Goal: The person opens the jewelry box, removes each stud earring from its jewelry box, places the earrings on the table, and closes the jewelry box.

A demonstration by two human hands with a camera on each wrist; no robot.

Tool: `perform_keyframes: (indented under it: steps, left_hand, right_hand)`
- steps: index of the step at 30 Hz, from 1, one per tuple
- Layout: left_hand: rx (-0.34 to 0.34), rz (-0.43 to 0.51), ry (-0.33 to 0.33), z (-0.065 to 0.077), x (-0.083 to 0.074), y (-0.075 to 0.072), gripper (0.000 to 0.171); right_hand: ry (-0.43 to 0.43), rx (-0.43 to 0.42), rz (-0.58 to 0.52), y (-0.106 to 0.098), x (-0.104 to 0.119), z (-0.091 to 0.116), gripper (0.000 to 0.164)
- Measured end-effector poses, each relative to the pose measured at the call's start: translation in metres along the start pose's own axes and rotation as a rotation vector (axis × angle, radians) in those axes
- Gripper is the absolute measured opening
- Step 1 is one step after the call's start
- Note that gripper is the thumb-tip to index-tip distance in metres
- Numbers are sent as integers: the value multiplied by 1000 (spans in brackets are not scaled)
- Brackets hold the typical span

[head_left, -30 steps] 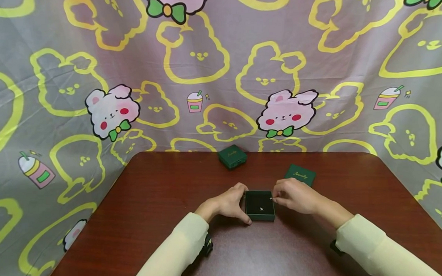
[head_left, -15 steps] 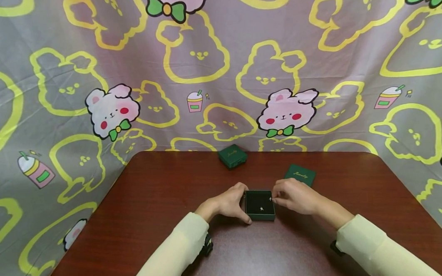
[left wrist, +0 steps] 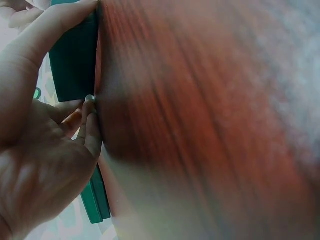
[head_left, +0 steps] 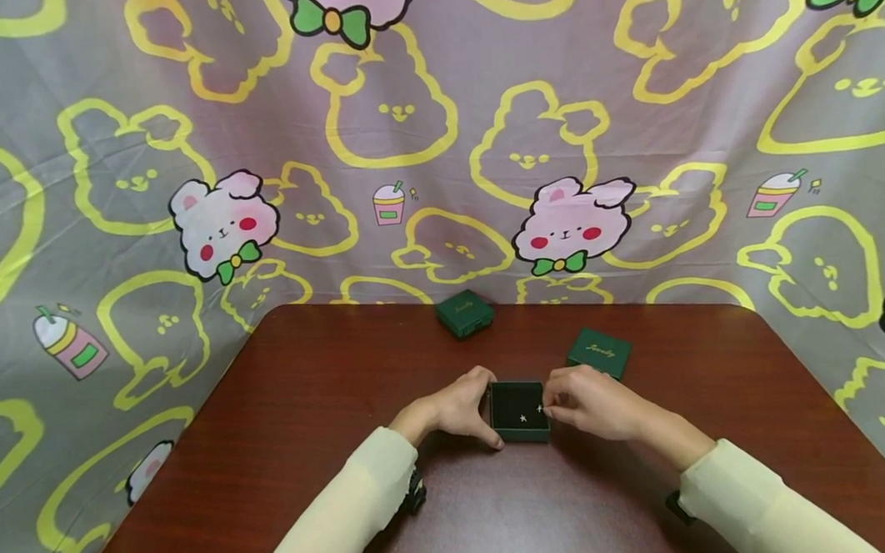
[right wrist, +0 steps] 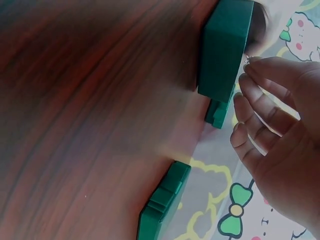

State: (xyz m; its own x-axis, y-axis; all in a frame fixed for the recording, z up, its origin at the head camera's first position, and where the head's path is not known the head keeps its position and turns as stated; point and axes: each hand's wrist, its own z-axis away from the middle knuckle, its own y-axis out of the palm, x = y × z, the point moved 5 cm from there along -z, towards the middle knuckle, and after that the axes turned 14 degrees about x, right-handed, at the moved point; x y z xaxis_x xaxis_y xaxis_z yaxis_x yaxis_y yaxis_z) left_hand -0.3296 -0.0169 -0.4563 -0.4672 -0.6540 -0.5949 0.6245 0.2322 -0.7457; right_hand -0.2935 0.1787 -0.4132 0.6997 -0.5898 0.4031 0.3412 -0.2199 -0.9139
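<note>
On the table, the left hand, gripping with spread fingers, and the right hand flank the open box. At its right side, the right hand pinches 1 small charm, now shifted nearer the 2nd charm inside; its placing looks unfinished.

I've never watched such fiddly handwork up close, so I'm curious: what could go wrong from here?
The right hand pinches a tiny shiny trinket, which offers little to hold and might slip.

A star-shaped trinket lies close by on the black lining, so the right hand could nudge it out of place.

The left hand grips the open green box from one side; if that grip loosened, a bump could shift the box.
</note>
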Motion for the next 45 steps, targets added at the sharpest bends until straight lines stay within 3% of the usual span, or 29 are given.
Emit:
perform_keyframes:
  steps: [16, 37, 45]
  left_hand:
    - [-5, -2, -6, 1, -1, 0, 75]
    - [1, 1, -6, -1, 3, 0, 75]
    - [-3, 13, 3, -1, 2, 0, 75]
  right_hand:
    - [-102, 40, -74, 10, 22, -4, 10]
    - [-143, 94, -45, 22, 39, -2, 9]
    - [-206, 129, -75, 28, 45, -3, 8]
